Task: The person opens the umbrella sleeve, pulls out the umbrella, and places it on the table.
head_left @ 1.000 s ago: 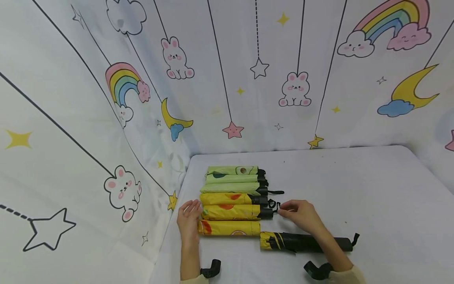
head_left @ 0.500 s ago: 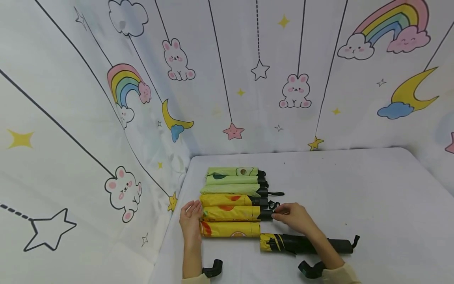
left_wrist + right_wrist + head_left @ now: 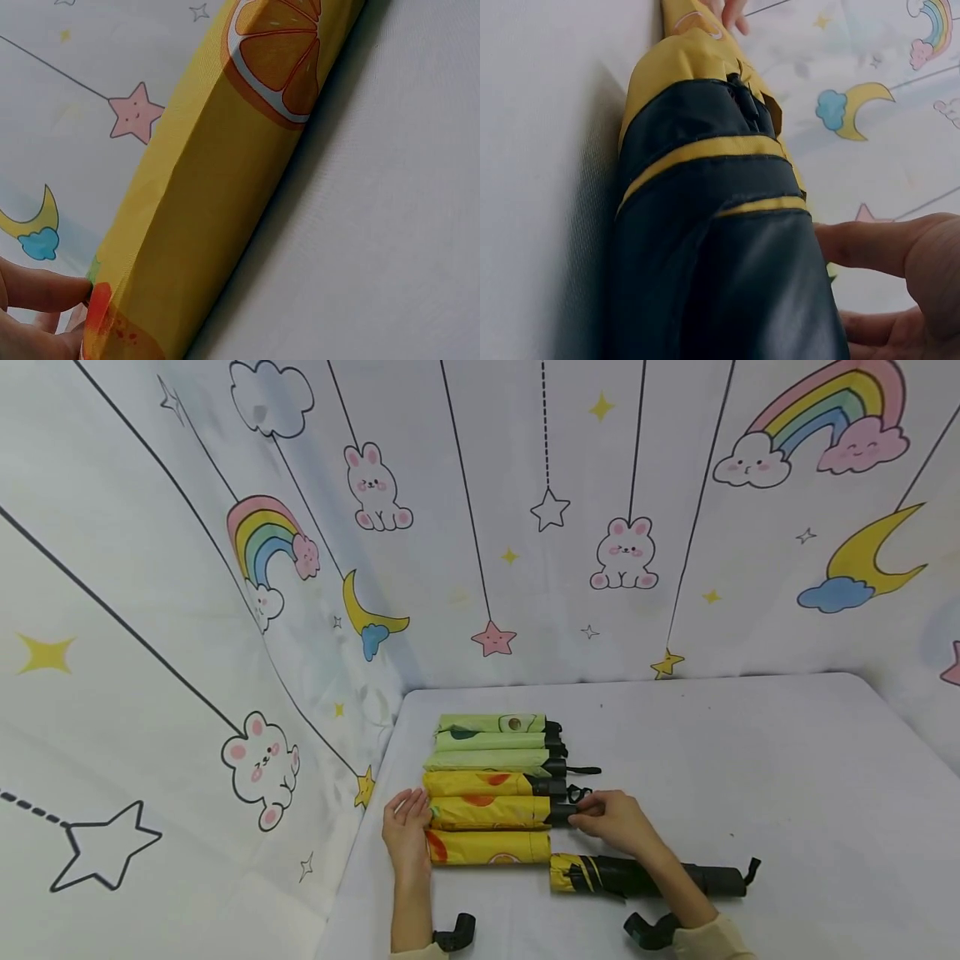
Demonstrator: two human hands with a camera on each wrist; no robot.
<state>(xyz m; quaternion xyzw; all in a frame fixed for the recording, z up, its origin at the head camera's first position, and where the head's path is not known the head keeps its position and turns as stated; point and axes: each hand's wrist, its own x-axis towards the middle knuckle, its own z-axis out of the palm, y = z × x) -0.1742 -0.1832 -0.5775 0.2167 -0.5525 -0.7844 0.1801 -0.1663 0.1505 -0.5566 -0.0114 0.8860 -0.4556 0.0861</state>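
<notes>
Several folded umbrellas lie side by side on the white table. My left hand [image 3: 407, 835], fingers extended, rests against the left ends of the middle yellow umbrella [image 3: 487, 812] and the fruit-printed yellow roll [image 3: 491, 848] in front of it. In the left wrist view a thumb [image 3: 45, 289] is right at the end of that orange-slice roll. My right hand [image 3: 615, 822] pinches the black handle end of the middle yellow umbrella with thumb and fingers. Below its forearm lies a yellow-and-black folded umbrella [image 3: 622, 876], large in the right wrist view, partly hiding the right hand [image 3: 930, 255].
Behind, another yellow umbrella [image 3: 480, 783] has a looped black strap [image 3: 577, 793]. Light green umbrellas [image 3: 487, 760] with black handles lie farther back. A white curtain [image 3: 480, 543] printed with rabbits, stars and rainbows surrounds the table's back and left.
My right hand has moved left from the strap onto the handle end. My left hand has shifted slightly right and toward me along the umbrella ends.
</notes>
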